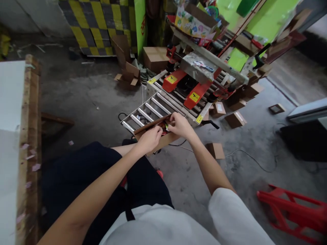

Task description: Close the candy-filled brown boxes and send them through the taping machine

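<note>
A shallow open cardboard box (170, 139) rests at the near end of the roller conveyor (145, 112). My left hand (150, 139) reaches over the box's near side with its fingers closed together. My right hand (181, 125) is at the box's right end, thumb and fingers pinched. Between the two hands, small red and yellow-green bits (166, 127) show inside the box. They are too small to name, and my fingers hide most of the contents.
Beyond the rollers stands a carton-sealing machine (194, 68) with red guides. A printed carton (192, 22) with loose goods sits on top. Several small cardboard boxes (235, 119) lie on the floor. A red plastic stool (293, 207) is at lower right, a wood-edged table (29, 136) at left.
</note>
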